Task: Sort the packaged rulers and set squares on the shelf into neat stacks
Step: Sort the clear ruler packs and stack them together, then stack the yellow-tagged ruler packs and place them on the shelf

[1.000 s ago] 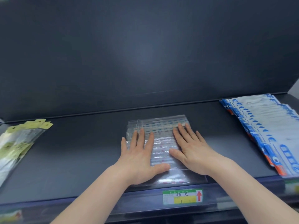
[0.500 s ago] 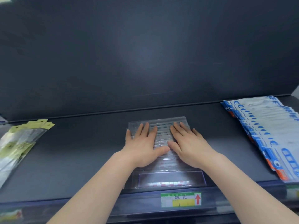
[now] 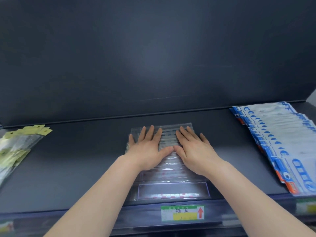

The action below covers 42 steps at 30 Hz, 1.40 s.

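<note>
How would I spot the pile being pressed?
On the dark grey shelf, look centre, behind the green price label. A stack of clear plastic packets lies there under the flat left hand and right hand. Unlike the blue-and-white packets at right and yellow-tagged packets at left, it has no coloured header.

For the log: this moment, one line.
left hand pressing clear packs | right hand likewise | blue packs right | yellow-tagged packs left

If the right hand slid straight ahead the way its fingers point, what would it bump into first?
Likely the dark back panel: beyond the clear packs under the right hand, only a strip of bare shelf shows.
</note>
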{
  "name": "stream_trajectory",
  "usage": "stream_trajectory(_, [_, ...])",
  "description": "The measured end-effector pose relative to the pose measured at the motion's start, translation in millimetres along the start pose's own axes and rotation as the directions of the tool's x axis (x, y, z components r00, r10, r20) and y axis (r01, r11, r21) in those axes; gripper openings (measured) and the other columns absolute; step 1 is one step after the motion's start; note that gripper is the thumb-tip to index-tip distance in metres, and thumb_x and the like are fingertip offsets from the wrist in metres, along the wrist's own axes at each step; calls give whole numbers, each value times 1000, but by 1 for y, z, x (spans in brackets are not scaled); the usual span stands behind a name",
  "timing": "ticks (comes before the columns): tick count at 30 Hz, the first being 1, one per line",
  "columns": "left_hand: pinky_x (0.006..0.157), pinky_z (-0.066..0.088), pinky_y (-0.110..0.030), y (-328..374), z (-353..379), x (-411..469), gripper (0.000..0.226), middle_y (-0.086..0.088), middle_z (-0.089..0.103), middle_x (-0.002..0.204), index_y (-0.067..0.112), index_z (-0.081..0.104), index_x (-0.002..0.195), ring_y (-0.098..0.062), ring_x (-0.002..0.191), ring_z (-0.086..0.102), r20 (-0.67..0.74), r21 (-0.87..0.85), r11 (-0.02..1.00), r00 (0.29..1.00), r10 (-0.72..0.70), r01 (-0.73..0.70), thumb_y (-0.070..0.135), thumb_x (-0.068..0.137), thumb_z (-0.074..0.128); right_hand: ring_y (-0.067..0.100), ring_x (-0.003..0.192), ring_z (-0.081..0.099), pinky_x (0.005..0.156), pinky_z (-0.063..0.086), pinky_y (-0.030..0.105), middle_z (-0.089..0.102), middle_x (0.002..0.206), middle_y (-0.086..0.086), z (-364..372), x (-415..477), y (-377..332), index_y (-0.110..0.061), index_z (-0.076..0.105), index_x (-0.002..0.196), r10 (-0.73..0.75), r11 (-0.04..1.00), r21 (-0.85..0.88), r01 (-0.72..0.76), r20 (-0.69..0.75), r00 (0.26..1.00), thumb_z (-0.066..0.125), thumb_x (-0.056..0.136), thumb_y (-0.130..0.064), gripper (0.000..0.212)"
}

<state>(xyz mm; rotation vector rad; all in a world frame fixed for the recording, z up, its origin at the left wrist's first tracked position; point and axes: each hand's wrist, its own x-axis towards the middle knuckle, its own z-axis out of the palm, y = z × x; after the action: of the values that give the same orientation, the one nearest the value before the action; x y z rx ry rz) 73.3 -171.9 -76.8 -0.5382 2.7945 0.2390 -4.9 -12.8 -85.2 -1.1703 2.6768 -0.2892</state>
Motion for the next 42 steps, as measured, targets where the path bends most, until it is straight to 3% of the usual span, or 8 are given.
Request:
stream_trajectory(7, [117,-7,-58,0,1,-2,90,5,-10,164,29,3,156,-19,150,-14,-46,-41,999,998,-32,30,79,85,27,15,148,-2,118,7,47,5,162,-2,-9,2,6,-17,15,153,-35,999,-24,35,26,999,21,102,-47,60])
stream_trajectory(10, [117,-4,-59,-2,0,-5,82,4,-9,164,25,0,156,-16,150,-10,-75,-84,995,995,-65,58,69,92,28,16,149,-2,118,8,46,6,162,-1,-11,5,1,-17,18,152,-77,996,-34,77,-3,997,21,102,-46,58])
stream_trajectory(15, [118,-2,-57,-20,-4,-25,68,0,4,164,17,14,155,-17,151,-3,-154,-93,992,982,-104,91,52,100,31,18,149,-1,117,10,48,9,161,1,-13,18,-25,-16,21,151,-164,983,-85,164,13,986,24,102,-45,57])
stream_trajectory(21, [119,2,-55,-86,0,-80,61,1,6,164,19,17,154,-15,151,-2,-206,-160,965,950,-237,206,46,102,33,24,148,4,117,14,46,16,160,5,5,24,-106,-18,24,149,-316,944,-96,317,23,949,28,100,-48,58])
stream_trajectory(26, [120,-2,-52,-164,6,-136,66,2,-4,164,16,1,156,-12,150,-8,-199,-206,929,916,-348,308,42,104,32,22,149,4,117,16,46,17,159,1,25,27,-198,-20,27,148,-391,919,-42,393,50,919,28,101,-46,53])
stream_trajectory(35, [121,-3,-48,-307,8,-209,64,1,0,164,17,7,155,-14,150,-4,-247,-225,909,882,-402,352,41,103,35,19,148,8,117,17,42,20,159,0,68,39,-352,-22,25,149,-360,933,19,360,71,930,30,102,-44,52])
stream_trajectory(39, [120,9,-51,-340,5,-211,66,-4,5,163,17,13,154,-24,150,2,-311,-250,883,831,-462,398,49,101,35,19,148,11,116,19,41,22,158,-1,79,45,-377,-22,25,149,-318,948,20,317,90,944,30,102,-42,52])
stream_trajectory(42, [117,20,-55,-362,-2,-206,74,-12,9,162,17,12,153,-36,148,11,-239,-298,810,782,-576,505,59,97,34,22,144,22,110,27,43,30,154,-1,78,53,-392,-23,28,147,-307,951,-4,308,70,949,31,102,-41,49])
